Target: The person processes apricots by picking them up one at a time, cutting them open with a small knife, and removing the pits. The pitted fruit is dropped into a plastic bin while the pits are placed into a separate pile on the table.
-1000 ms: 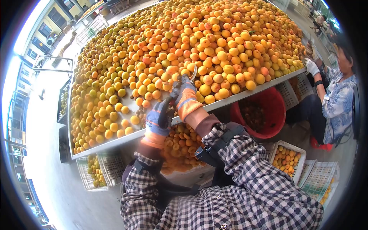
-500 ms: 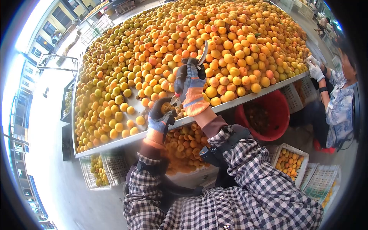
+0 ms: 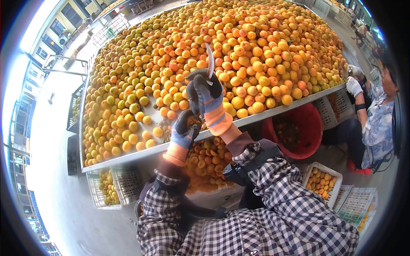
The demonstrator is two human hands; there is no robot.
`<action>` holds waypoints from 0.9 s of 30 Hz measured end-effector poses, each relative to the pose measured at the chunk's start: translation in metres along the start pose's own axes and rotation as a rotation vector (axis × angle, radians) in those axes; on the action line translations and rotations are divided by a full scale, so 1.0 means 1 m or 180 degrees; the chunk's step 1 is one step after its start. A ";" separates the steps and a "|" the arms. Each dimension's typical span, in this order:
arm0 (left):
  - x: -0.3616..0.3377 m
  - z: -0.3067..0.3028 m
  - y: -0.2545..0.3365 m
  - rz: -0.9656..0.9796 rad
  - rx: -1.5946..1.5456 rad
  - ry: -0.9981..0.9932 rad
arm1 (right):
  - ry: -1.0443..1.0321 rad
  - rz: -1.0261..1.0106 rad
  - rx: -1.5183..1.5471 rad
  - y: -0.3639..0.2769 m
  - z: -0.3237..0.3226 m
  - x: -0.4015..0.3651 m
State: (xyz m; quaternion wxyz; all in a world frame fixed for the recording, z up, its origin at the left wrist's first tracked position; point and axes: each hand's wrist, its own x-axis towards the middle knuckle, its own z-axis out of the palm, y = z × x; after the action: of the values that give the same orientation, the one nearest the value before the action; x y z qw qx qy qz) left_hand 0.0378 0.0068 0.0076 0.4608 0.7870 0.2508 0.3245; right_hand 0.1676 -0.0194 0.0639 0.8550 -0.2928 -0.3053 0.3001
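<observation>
My right hand (image 3: pixel 206 96), in a black-palmed glove with blue and orange knit, is closed around a hand tool with a curved silver metal end (image 3: pixel 210 60) that sticks up past the knuckles. The tool's lower end is hidden between my hands. Just below and to the left, my left hand (image 3: pixel 184 130), gloved alike, has its fingers curled around an apricot that is mostly hidden. Both hands are close together over the near edge of a metal-rimmed table (image 3: pixel 124 161) heaped with apricots (image 3: pixel 179 55).
Below the table edge lies a pile of opened apricots (image 3: pixel 207 160). A red tub (image 3: pixel 314 132) stands to its right, with a crate of apricots (image 3: pixel 337 173) nearer me. More crates (image 3: pixel 128 185) stand at lower left. Another person (image 3: pixel 378 128) with white gloves sits at the right.
My right hand has tilted and moved slightly left, bringing the tool's lower end in against my left hand. The apricot in my left hand is now more hidden.
</observation>
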 end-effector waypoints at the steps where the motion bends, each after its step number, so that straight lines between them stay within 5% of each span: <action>1: -0.001 0.001 -0.004 0.0029 -0.0033 -0.0040 | 0.0000 0.0000 -0.0002 0.003 -0.001 -0.001; 6: 0.000 0.009 -0.013 -0.0138 -0.0635 -0.0142 | 0.0122 0.0381 0.0266 0.008 0.002 -0.005; 13: 0.001 0.007 -0.005 0.0215 0.0148 -0.0431 | 0.0600 0.0848 0.0070 0.016 -0.007 0.002; 23: 0.005 0.011 -0.003 0.0453 0.1057 -0.0353 | 0.2308 0.1375 0.0469 0.038 -0.024 0.017; 27: 0.011 0.009 0.002 0.0549 0.1315 -0.0495 | 0.2356 0.1682 0.0471 0.041 -0.035 0.020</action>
State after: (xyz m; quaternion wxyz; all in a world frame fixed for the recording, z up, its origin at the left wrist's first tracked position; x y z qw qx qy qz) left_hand 0.0520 0.0081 0.0094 0.2785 0.9057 0.2075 0.2429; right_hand 0.1909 0.0098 0.0196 0.8193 -0.3862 0.1279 0.4041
